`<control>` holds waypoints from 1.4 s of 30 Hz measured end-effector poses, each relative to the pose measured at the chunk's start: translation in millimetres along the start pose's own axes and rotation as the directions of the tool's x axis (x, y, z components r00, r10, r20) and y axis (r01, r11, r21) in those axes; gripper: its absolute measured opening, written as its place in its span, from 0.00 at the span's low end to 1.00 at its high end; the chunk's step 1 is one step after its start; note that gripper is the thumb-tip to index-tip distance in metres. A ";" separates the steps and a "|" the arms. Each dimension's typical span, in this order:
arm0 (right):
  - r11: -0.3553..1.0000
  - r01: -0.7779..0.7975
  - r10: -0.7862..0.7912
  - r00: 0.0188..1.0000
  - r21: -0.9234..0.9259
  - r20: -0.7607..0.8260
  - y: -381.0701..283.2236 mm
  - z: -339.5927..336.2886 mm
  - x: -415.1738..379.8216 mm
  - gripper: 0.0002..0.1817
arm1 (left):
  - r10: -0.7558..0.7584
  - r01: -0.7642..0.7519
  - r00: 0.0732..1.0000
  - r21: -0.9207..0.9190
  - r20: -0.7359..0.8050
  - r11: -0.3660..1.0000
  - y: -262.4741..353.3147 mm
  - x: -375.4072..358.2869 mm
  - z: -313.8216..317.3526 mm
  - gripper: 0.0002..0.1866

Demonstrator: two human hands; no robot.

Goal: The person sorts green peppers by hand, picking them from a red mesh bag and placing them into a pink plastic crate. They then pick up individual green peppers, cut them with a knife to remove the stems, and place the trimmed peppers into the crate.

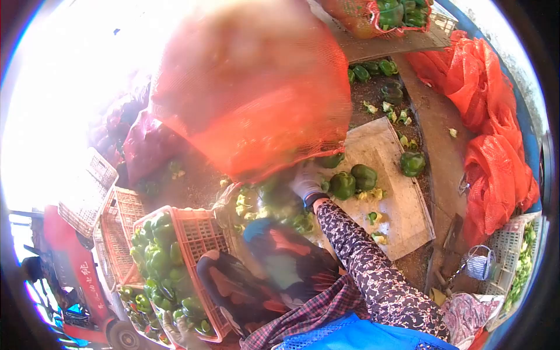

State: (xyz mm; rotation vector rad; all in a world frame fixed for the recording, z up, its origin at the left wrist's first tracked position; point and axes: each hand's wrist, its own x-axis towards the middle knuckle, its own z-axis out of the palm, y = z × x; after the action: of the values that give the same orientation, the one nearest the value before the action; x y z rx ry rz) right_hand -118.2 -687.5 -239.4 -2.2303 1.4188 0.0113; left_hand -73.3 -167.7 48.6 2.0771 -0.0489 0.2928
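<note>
At the red bag (251, 146)'s lower edge, the right hand (307, 184) is beside peppers (364, 176) on the board (402, 198), its grip too blurred to tell (the left hand (181, 331)'s, low by the crate (201, 236), likewise), and a swing of the bag could send loose ones rolling.

Blur smeared the top of the red mesh sack (256, 111), upper centre; near mid-frame, the right hand's (306, 184) fingertips were indistinct. The red vehicle's (65, 251) lettering (87, 279), lower left, was illegibly small.
</note>
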 end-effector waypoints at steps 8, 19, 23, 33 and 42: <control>0.700 0.040 -0.156 0.983 0.713 0.097 56.9 -57.8 -89.1 0.53 | 0.024 0.007 0.982 -0.159 0.190 0.987 18.2 -22.2 26.7 0.24; 0.352 -0.272 -0.801 0.408 0.896 0.439 -66.2 -245.1 -267.5 0.53 | 0.777 -0.628 0.373 -0.478 0.508 0.614 117.8 -46.7 121.3 0.65; 0.465 -0.163 -0.837 0.241 0.870 0.492 -121.1 -226.5 -293.3 0.53 | 0.698 -0.478 0.607 -0.527 0.381 0.703 73.1 -33.9 72.8 0.61; 0.196 0.663 -0.933 0.353 0.722 -0.071 -229.2 -192.9 -413.6 0.27 | -0.095 0.069 0.995 -0.858 0.023 0.510 15.6 -42.0 -25.2 0.46; 0.418 0.659 -0.816 -0.031 0.626 0.577 -274.4 -148.1 -403.9 0.57 | -0.159 0.435 0.887 -0.668 0.434 0.603 -2.7 -42.5 -96.4 0.50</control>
State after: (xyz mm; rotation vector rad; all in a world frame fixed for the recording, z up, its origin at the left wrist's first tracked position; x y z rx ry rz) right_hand -106.6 -312.6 106.6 -1.9933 -0.4730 0.5389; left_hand -132.2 -87.1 82.2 1.2253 -0.0136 -0.2780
